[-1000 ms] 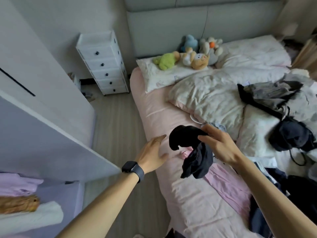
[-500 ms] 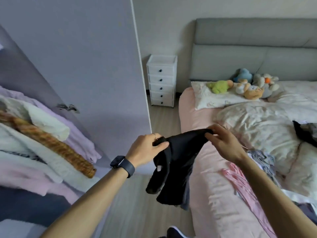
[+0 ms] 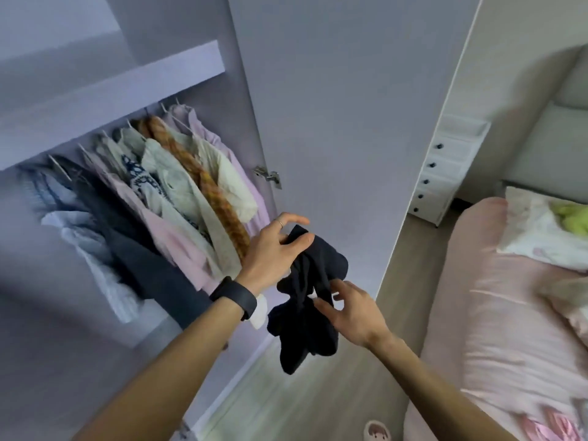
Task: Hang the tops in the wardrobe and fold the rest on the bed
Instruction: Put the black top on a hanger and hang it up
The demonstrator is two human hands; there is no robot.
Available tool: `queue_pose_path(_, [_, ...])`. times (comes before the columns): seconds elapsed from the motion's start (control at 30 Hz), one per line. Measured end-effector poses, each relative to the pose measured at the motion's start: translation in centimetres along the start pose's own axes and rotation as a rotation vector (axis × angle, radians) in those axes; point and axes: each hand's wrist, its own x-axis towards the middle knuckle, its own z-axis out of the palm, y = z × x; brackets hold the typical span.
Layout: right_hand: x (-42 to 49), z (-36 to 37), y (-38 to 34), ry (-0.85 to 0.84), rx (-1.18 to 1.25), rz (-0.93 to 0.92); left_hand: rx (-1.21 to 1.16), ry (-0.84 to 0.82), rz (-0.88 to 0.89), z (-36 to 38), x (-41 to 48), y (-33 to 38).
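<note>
Well, from where I sit the black garment hangs bunched in the air in front of the open wardrobe, just beside its door. It is so crumpled that I cannot make out its cut. The left hand, with a dark watch on its wrist, pinches the garment's upper edge between thumb and curled fingers, the index finger lifted clear. The right hand sits lower, fingers spread and fairly straight, tips touching the cloth. I see no grip there. The hung clothes blur towards the left, and I can only catch the hanger hooks under the shelf. The pink bed is cut off at the right edge, as is a green soft toy. A slipper barely shows at the bottom.
</note>
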Motion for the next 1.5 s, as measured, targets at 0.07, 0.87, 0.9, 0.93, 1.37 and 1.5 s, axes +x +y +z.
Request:
queue_pose_path(0.07, [2.3,0.3,0.4,-0.08,-0.066,-0.039,-0.022,0.096,-0.02,-2.0,0.1,-0.4])
queue_pose_path(0.87, [13.8,-1.9,-8.8,-0.221,-0.493,-0.843,0.892,0.657,-0.694,-8.8,-14.7,-4.0])
queue_pose_path(0.9, [13.5,-1.4,-9.1,-0.213,-0.516,-0.877,0.894,0.679,-0.699,-9.3,-15.0,-3.6])
queue_pose_path(0.93, [13.2,-0.9,-9.5,-0.213,-0.525,-0.904,0.894,0.703,-0.705,-9.7,-15.4,-3.3])
queue_pose_path(1.37, [9.5,5.9,-16.1,-0.315,-0.025,-0.434,0.793,0.678,-0.612,-12.6,-20.3,-1.8])
queue_pose_path(1.5, [8.6,6.1,-18.1,-0.33,-0.021,-0.598,0.843,0.72,-0.625,-14.5,-22.2,-1.7])
